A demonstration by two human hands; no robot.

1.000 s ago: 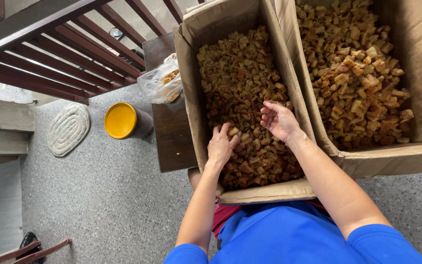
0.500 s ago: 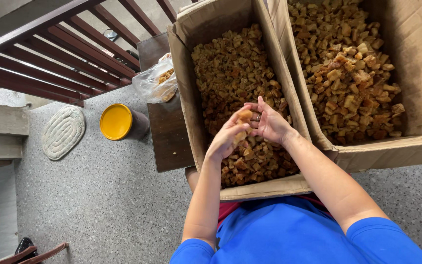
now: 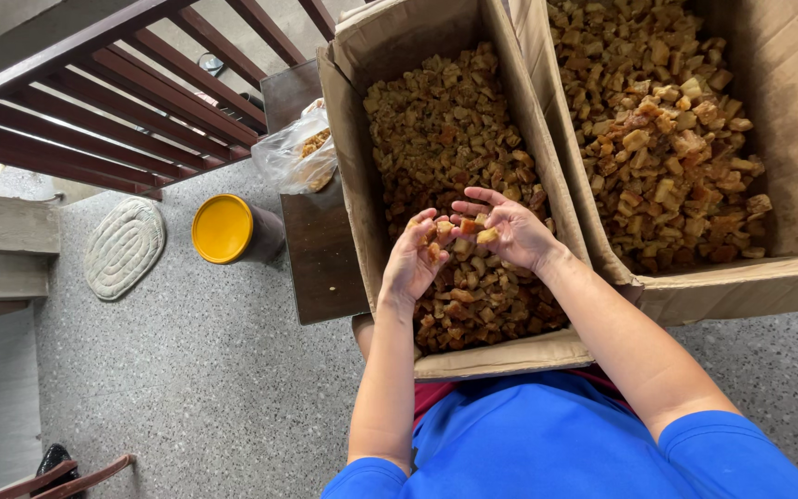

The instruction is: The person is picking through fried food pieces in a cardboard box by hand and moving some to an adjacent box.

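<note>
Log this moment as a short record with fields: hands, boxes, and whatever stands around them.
left hand: raised over the nearer box, fingers curled around a few brown chunks
right hand: palm up beside it, fingers spread, chunks resting on it
left box: open cardboard, filled with small brown chunks
right box: open cardboard, filled with lighter, larger chunks
plastic bag: clear, on a dark stand left of the boxes
yellow-lidded tub: on the speckled floor
railing: dark red wood, upper left
</note>
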